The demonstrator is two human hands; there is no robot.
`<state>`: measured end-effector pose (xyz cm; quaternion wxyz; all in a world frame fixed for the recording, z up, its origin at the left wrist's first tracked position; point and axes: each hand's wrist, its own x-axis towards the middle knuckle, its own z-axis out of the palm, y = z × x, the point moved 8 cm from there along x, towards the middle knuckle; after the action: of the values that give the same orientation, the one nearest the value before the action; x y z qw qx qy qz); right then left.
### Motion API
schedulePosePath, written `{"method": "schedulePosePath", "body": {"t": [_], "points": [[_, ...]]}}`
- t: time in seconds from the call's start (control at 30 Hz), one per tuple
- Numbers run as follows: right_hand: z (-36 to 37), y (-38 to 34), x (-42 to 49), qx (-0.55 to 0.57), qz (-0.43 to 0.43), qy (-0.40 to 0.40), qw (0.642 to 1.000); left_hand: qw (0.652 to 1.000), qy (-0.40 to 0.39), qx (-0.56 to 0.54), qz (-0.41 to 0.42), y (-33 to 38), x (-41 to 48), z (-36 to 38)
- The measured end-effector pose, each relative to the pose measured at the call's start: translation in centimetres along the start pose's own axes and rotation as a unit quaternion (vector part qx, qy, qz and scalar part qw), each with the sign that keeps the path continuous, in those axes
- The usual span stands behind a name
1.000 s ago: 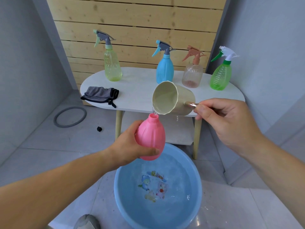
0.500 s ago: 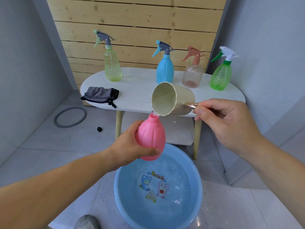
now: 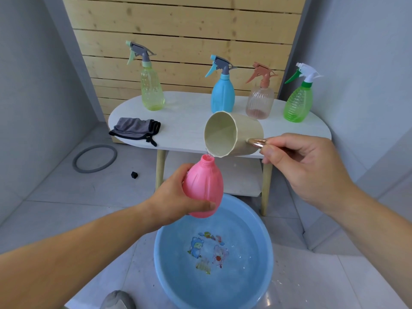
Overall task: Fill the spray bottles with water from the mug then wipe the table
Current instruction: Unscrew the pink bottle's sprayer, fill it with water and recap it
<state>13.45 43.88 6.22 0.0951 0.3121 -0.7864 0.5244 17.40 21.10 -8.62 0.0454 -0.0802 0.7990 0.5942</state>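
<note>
Head view: left hand (image 3: 176, 200) grips pink bottle (image 3: 204, 186); right hand (image 3: 305, 166) pinches the tipped mug (image 3: 231, 134) by its handle.

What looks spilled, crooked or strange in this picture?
Little stands out. The pink bottle lacks a spray head, since it is being filled. A grey ring and a small black piece lie on the floor beside the table.

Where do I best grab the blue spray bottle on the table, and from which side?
Probably take the blue spray bottle by its narrow neck under the trigger head, coming from the front. It stands upright, its nozzle points sideways, and the peach bottle stands close beside it.
</note>
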Motion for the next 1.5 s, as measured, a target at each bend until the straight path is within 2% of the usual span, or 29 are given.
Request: {"method": "schedulePosePath", "body": {"t": [1.5], "points": [[0.68,-0.45,-0.1,-0.024,-0.036,-0.021,0.999,1.0,0.001,-0.001,-0.001,0.02,-0.2,0.11]]}}
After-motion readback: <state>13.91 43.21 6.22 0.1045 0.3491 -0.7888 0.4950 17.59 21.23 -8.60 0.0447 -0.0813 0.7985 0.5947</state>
